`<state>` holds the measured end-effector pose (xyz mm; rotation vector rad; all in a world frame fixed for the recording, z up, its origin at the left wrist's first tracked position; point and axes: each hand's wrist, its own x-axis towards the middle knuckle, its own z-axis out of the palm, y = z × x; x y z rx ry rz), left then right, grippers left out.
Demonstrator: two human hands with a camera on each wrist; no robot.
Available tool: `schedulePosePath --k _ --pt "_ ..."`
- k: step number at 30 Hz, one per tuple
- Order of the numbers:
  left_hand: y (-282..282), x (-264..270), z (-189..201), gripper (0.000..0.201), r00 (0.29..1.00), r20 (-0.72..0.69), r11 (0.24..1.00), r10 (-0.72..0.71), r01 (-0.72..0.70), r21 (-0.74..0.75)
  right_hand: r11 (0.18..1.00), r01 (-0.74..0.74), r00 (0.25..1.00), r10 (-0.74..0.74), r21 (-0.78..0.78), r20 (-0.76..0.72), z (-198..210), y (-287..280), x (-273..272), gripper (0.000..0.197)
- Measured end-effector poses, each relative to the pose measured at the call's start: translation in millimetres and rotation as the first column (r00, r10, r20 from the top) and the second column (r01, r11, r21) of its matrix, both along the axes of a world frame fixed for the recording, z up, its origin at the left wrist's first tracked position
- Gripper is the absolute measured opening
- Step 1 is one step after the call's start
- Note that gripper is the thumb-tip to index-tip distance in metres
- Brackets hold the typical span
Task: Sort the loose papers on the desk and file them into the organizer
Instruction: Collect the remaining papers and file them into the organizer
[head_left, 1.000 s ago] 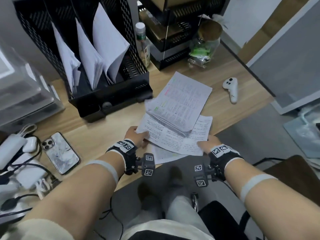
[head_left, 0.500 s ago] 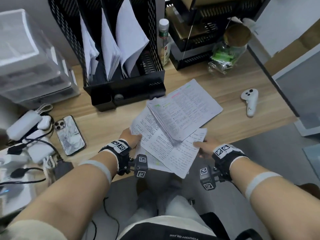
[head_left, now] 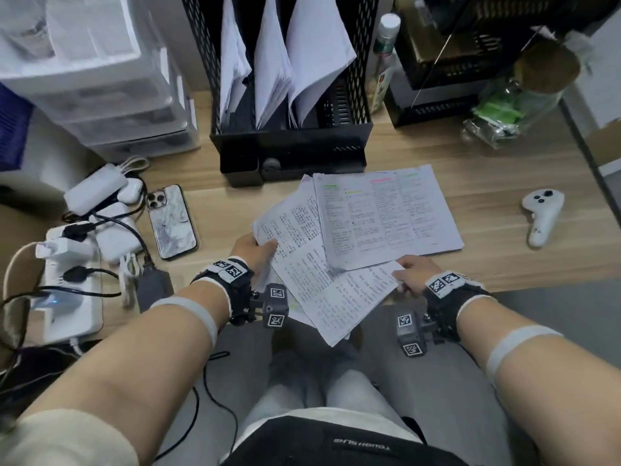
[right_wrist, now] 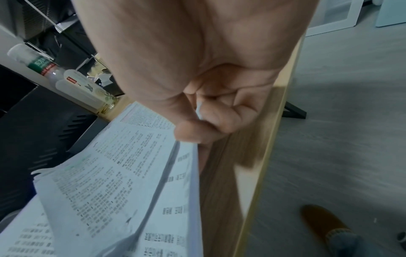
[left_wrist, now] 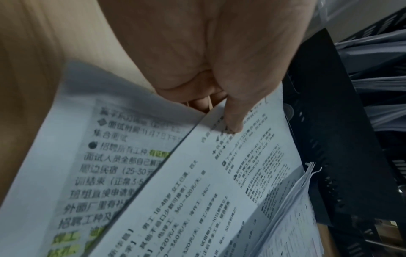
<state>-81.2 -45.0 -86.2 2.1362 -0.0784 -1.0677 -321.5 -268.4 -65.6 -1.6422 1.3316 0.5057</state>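
Observation:
A loose pile of printed papers (head_left: 336,270) lies at the desk's front edge, its lower sheets hanging over the edge. A thicker stack with highlighter marks (head_left: 386,216) rests on top of them. My left hand (head_left: 255,250) pinches the left edge of the lower papers (left_wrist: 175,191), thumb on top. My right hand (head_left: 411,272) pinches their right corner (right_wrist: 153,173) between thumb and fingers. The black mesh organizer (head_left: 292,153) stands behind the pile, with white sheets upright in its three slots.
A phone (head_left: 171,220), power strip (head_left: 67,287) with chargers and cables lie left. A white controller (head_left: 542,215) lies right. Clear plastic drawers (head_left: 100,95), a bottle (head_left: 384,62), black trays (head_left: 453,79) and a glass jar (head_left: 517,102) stand behind.
Both hands have turned the paper pile clockwise and drawn it toward the desk edge; the lower sheets now overhang more. The head view has swung left.

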Motion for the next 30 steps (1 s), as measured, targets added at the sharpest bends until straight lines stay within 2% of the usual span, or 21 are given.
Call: schedulePosePath --k 5,10,12,14,18,20,23,24,26,28,30 --pt "5 1 0 0.038 0.996 -0.074 0.997 0.047 -0.052 -0.057 0.996 0.090 0.994 -0.091 0.016 0.056 -5 4 -1 0.014" --pt "6 4 -3 0.018 0.995 -0.089 0.992 0.052 -0.062 -0.112 0.991 0.135 0.988 -0.134 -0.022 0.074 -5 7 -5 0.015" --pt "6 7 -6 0.020 0.993 -0.093 0.989 0.075 -0.086 -0.124 0.977 0.197 0.978 -0.191 -0.075 0.082 -4 7 -9 0.019" --pt "7 9 -10 0.021 0.990 -0.110 0.984 0.090 -0.105 -0.141 0.945 0.289 0.956 -0.276 -0.151 0.100 -2 5 -19 0.026" --pt "4 9 -11 0.030 0.992 -0.123 0.991 0.010 -0.026 -0.128 0.836 0.511 0.859 -0.485 -0.201 0.166 -5 2 -42 0.032" --pt "2 10 -14 0.033 0.994 -0.109 0.992 -0.005 -0.009 -0.129 0.794 0.573 0.819 -0.546 -0.205 0.176 -6 3 -50 0.032" --pt "-3 8 -9 0.024 0.994 -0.112 0.993 -0.012 -0.002 -0.120 0.760 0.623 0.782 -0.597 -0.187 0.178 -6 9 -57 0.034" --pt "-4 8 -9 0.020 0.994 -0.112 0.994 -0.021 0.008 -0.111 0.756 0.632 0.775 -0.606 -0.172 0.179 -7 12 -58 0.034" --pt "-6 8 -10 0.017 0.994 -0.106 0.995 -0.027 0.017 -0.094 0.807 0.580 0.814 -0.565 -0.116 0.138 -12 18 -59 0.031" --pt "-8 12 -23 0.024 0.992 -0.116 0.996 -0.057 0.048 -0.080 0.894 0.448 0.891 -0.447 0.006 0.078 -15 29 -58 0.026" --pt "-11 13 -26 0.029 0.983 -0.142 0.990 -0.120 0.108 -0.087 0.938 0.309 0.946 -0.320 0.156 0.054 -14 41 -54 0.025"
